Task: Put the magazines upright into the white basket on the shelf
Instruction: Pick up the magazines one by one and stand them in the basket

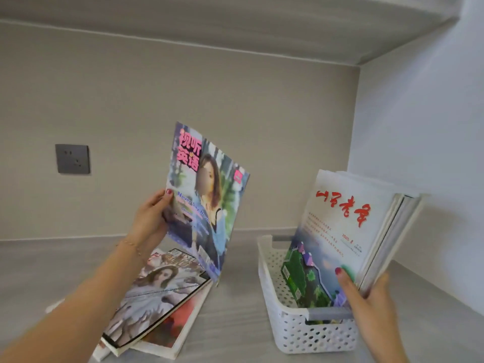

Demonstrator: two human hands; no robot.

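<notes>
Holding a magazine with pink title characters (207,195) up in the air, the left hand (152,218) grips its left edge, thumb on the cover and the other fingers (157,247) wrapped behind it, so the fingers are clenched on that magazine. The cover faces the camera and leans a little to the right, its lower corner hanging just above the pile of magazines (154,299) that lies flat on the grey shelf (235,323). That pile is several deep, the top one showing a pale figure and a black border, a reddish cover showing beneath it. To the right stands the white basket (298,334), perforated along its walls, with a grey handle strip at the near end. Inside it a bundle of magazines (348,231) stands on edge, tilted toward the right; the front one has red brush-style lettering on a white upper half and a green and blue scene lower down. The right hand (372,297) clasps the near lower edge of this bundle, thumb pressed on the front cover and fingers closed round the back of the stack. A dark wall socket (72,159) sits on the beige back panel to the left, well apart from everything else.
</notes>
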